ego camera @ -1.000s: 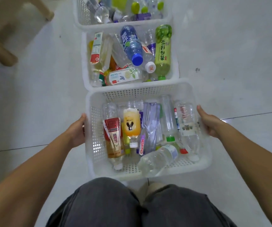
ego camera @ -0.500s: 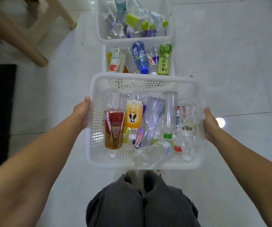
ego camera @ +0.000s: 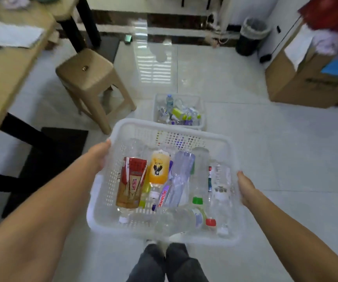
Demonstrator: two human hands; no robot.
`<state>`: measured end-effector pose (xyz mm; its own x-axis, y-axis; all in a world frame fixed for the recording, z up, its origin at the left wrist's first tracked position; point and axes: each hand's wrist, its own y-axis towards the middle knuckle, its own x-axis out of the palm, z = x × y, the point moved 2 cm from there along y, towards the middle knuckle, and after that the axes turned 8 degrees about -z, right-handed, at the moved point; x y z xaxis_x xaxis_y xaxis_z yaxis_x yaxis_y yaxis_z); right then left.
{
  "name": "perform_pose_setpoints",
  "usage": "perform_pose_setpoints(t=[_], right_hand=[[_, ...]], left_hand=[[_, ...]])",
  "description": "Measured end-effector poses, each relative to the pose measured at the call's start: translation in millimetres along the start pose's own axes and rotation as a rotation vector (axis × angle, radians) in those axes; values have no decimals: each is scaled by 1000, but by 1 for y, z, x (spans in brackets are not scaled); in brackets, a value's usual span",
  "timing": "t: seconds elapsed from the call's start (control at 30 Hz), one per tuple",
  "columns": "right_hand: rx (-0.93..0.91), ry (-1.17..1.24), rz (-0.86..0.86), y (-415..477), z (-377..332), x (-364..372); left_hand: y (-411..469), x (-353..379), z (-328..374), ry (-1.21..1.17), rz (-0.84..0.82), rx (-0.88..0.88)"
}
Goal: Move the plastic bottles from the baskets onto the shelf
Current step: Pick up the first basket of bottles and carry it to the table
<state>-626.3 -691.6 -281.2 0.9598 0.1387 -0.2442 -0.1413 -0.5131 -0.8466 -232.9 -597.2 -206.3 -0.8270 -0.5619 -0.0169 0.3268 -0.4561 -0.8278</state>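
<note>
Plastic bottles (ego camera: 132, 184) fill 2 baskets (ego camera: 156, 107); left hand (ego camera: 100, 157), right hand (ego camera: 245, 188) hold 1 basket (ego camera: 164, 124).

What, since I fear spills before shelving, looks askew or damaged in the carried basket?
No spill shows. The bottles lie jumbled on their sides in the white basket, held by the left hand and right hand. The bluish clear bottle may be crumpled; blur prevents certainty.

L hand (ego camera: 98, 157) & R hand (ego camera: 245, 188) grip opposite sides of white basket (ego camera: 233, 151) w/ bottles (ego camera: 132, 184) inside, above floor (ego camera: 275, 155); 2nd basket (ego camera: 203, 119) beyond, near tan stool (ego camera: 84, 71).
</note>
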Motion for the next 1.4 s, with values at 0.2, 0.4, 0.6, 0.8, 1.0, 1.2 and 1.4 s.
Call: perform_pose_setpoints(t=[0.2, 0.4, 0.6, 0.8, 1.0, 1.2, 1.4], right_hand=[[-165, 11, -31, -97, -52, 12], [-285, 36, -28, -163, -54, 49], [-313, -77, -55, -221, -26, 107], [-357, -76, -172, -287, 36, 183], [-398, 6, -277, -351, 99, 254], [-368, -45, -236, -399, 148, 320], [-402, -120, -221, -448, 180, 411]], left_hand=[[-109, -35, 42, -15, 22, 70], [-166, -103, 42, -8, -40, 116], [-196, -201, 27, 42, -53, 118], [-226, -297, -9, 24, 52, 145], [-248, -414, -68, 47, 165, 233], [-261, -528, -122, 48, 215, 140], [-245, -631, -136, 94, 248, 88]])
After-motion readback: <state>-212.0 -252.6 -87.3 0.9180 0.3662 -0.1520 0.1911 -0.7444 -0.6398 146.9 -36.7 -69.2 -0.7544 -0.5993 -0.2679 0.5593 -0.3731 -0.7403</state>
